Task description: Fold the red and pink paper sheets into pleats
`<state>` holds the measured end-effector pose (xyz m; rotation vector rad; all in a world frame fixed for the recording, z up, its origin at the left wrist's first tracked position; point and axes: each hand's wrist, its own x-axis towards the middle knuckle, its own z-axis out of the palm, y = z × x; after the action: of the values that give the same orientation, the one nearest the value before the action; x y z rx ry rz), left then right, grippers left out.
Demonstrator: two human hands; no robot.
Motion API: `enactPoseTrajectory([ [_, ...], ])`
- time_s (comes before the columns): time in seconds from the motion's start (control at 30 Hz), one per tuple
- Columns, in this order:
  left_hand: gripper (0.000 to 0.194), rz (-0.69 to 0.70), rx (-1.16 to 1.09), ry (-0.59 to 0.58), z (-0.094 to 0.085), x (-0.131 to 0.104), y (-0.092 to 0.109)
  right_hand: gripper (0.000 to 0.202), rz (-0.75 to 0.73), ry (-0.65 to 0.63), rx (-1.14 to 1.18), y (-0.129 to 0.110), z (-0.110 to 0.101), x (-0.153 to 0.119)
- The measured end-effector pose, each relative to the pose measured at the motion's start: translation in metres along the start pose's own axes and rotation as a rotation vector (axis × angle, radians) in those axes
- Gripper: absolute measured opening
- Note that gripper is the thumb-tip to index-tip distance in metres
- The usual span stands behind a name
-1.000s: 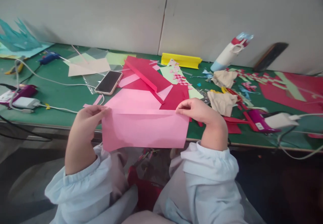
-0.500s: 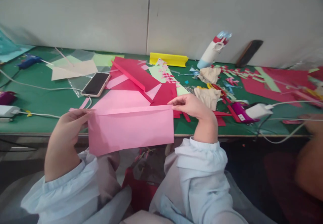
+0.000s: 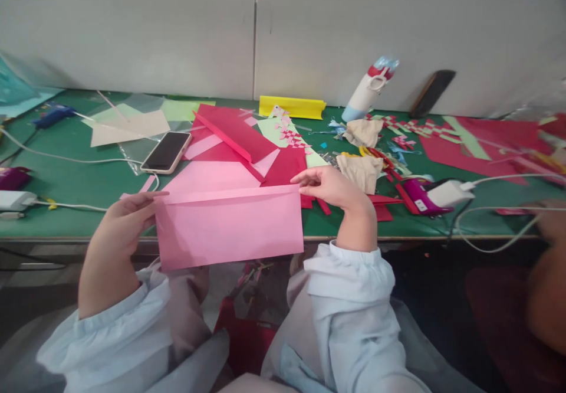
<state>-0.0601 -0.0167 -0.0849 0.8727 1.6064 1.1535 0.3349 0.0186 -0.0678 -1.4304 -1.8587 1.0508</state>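
Note:
A pink paper sheet (image 3: pixel 230 228) with a narrow folded strip along its top edge hangs over the front edge of the green table (image 3: pixel 79 183). My left hand (image 3: pixel 121 228) pinches its upper left corner. At the upper right corner, my right hand (image 3: pixel 333 191) grips the strip between thumb and fingers. Behind the sheet lie another pink paper (image 3: pixel 212 174) and a red paper (image 3: pixel 239 130) with a folded edge. A phone (image 3: pixel 167 152) rests left of these papers.
Further back stand a yellow folded piece (image 3: pixel 292 107) and a white bottle (image 3: pixel 369 89). Beige cloths (image 3: pixel 360 172), a purple device with a white plug (image 3: pixel 427 197) and cables lie right. A blue glue gun (image 3: pixel 55 115) is left. Another person's arm (image 3: pixel 548 287) shows at far right.
The view has shifted slightly, so the table items appear a little further left. Both hands keep their hold on the pink sheet, whose lower edge has swung very slightly.

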Motion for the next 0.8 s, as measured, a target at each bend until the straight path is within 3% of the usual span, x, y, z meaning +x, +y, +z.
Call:
enactPoseTrajectory([
  [0.43,0.058,0.005,-0.083,-0.036,0.002,-0.003,0.003,0.021,0.013,0.044,-0.052,0.002,-0.002,-0.001],
  [0.57,0.050,0.015,-0.115,-0.058,0.008,-0.008,0.005,0.024,0.046,0.249,-0.357,-0.005,0.003,-0.001],
  [0.67,0.043,0.045,-0.167,-0.073,0.015,-0.013,0.007,0.027,-0.111,0.451,-0.575,-0.027,0.025,0.000],
  [0.8,0.040,0.089,-0.198,-0.103,0.026,-0.022,0.010,0.024,-0.447,0.383,-0.568,-0.071,0.079,0.000],
])
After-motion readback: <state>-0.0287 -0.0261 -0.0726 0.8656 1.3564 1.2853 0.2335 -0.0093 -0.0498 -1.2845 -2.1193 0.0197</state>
